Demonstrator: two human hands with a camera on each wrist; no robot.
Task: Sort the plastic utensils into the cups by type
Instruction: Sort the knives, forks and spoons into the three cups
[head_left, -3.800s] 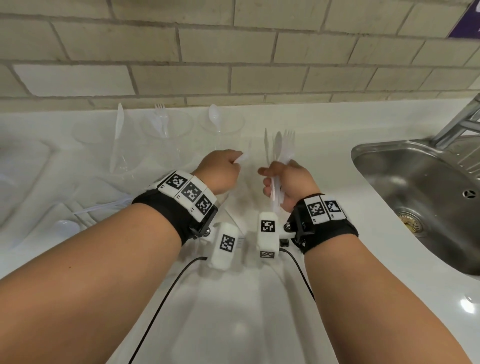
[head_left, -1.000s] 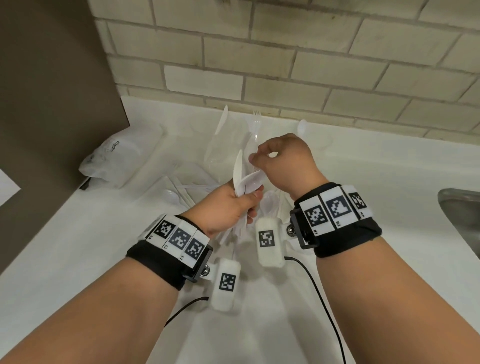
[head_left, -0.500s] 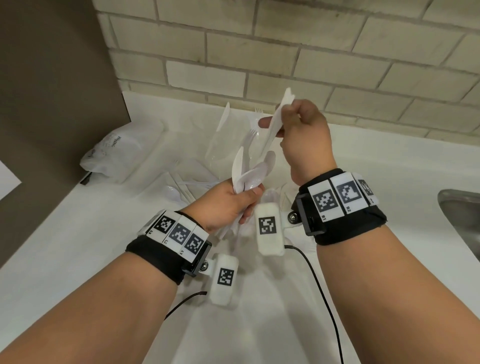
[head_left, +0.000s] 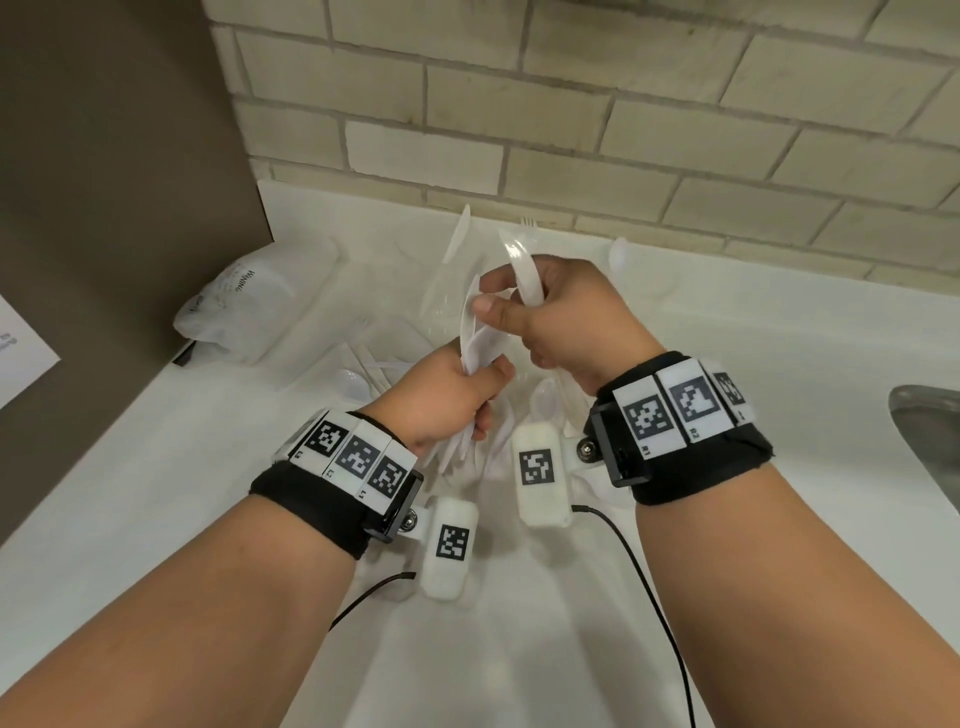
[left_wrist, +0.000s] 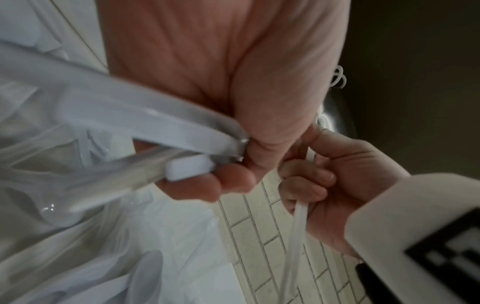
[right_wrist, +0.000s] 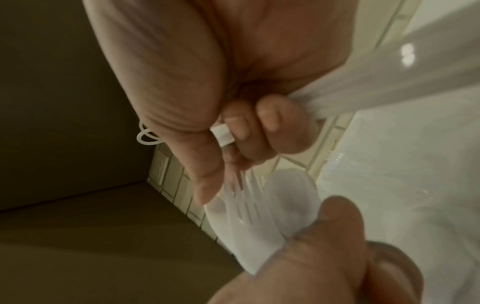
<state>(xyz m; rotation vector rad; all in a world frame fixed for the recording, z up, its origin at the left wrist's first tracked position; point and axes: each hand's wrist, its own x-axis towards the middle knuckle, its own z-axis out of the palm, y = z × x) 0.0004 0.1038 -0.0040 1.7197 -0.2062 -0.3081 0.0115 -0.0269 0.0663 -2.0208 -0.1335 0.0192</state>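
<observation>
The left hand (head_left: 441, 395) grips a bundle of white plastic utensils (head_left: 480, 338) (fork tines and a spoon bowl showing, translucent). Just beyond, the right hand (head_left: 561, 317) curls round a white knife (head_left: 524, 275). Farther back stand clear cups (head_left: 467, 275) by the brick wall (head_left: 623, 130).

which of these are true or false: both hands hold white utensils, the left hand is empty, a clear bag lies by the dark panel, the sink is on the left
Both hands hold white utensils: true. The left hand grips a bundle of utensils; the right hand holds a knife.
The left hand is empty: false, it grips the bundle.
A clear bag lies by the dark panel: true, the bag lies on the counter beside the dark panel.
The sink is on the left: false, the sink is at the right edge.
</observation>
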